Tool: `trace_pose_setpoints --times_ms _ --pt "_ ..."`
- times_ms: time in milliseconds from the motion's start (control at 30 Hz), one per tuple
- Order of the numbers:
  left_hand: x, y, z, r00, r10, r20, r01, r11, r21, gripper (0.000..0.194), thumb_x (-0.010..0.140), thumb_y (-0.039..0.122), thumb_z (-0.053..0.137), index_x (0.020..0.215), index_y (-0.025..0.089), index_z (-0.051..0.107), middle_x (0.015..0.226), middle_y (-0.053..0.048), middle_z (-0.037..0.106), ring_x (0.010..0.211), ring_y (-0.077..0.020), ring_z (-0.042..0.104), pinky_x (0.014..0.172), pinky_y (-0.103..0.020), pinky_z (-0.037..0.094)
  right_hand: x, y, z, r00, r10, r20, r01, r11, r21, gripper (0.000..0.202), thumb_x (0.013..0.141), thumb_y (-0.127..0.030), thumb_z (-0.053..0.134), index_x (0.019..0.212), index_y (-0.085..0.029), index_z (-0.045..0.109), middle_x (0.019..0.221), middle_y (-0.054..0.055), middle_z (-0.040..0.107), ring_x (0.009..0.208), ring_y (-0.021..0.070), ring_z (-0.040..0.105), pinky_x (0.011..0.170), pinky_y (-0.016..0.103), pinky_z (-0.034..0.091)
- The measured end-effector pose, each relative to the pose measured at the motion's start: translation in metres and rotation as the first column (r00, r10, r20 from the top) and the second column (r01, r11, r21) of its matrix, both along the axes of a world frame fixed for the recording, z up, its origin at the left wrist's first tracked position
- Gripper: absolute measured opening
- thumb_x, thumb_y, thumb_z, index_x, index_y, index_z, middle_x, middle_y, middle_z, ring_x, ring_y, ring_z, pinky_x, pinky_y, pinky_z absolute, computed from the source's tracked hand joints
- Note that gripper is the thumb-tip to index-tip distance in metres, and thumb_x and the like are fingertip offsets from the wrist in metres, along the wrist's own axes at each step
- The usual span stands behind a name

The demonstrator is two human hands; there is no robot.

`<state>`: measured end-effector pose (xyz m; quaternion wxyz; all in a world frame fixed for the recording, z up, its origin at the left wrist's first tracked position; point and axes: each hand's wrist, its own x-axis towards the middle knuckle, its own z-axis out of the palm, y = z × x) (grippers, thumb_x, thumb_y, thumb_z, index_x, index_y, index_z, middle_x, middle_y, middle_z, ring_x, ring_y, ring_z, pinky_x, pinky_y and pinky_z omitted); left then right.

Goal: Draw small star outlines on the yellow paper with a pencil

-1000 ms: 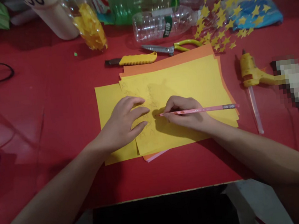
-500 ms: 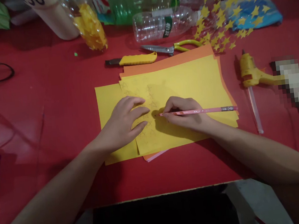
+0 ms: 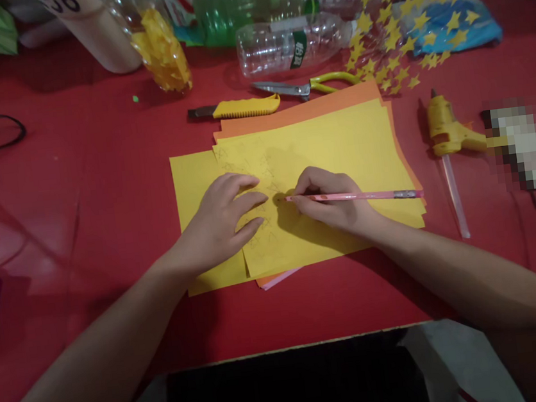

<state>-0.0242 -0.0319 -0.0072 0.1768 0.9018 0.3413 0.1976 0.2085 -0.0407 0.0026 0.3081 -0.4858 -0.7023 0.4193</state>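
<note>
My right hand (image 3: 333, 201) is closed around a pink pencil (image 3: 369, 196), its tip at the yellow paper (image 3: 333, 142) and its eraser end pointing right. Small pencil-drawn stars (image 3: 265, 157) run in columns down the left part of that sheet. Fingers spread, my left hand (image 3: 226, 215) lies flat on the paper's left side and covers some of the drawings. Under the top sheet are another yellow sheet (image 3: 192, 171) on the left and orange paper (image 3: 296, 105) showing at the back.
Behind the paper lie a yellow box cutter (image 3: 245, 107) and yellow-handled scissors (image 3: 306, 87). Further back are a clear plastic bottle (image 3: 270, 49) and several yellow star cutouts (image 3: 392, 38). A yellow glue gun (image 3: 443, 123) with its glue stick is on the right.
My right hand and the pencil tip have shifted slightly away from me on the sheet, and the pencil has tilted a little. My left hand stays in place.
</note>
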Motion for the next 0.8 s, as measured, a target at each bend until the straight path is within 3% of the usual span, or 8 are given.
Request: trace_pose_setpoints --times_ms 800 --pt "-0.0004 -0.0001 -0.0001 1.0 0.004 -0.007 -0.004 1.0 -0.002 0.024 0.097 0.032 0.049 0.112 0.018 0.062 0.125 -0.013 0.055 0.12 -0.0291 0.049 0.103 -0.049 0.041 -0.0009 0.0009 0.0004 1.0 -0.014 -0.022 0.015 1.0 0.016 0.016 0.078 -0.019 0.057 0.068 -0.022 0.045 0.055 -0.007 0.045 0.05 0.0069 0.036 0.047 0.023 0.027"
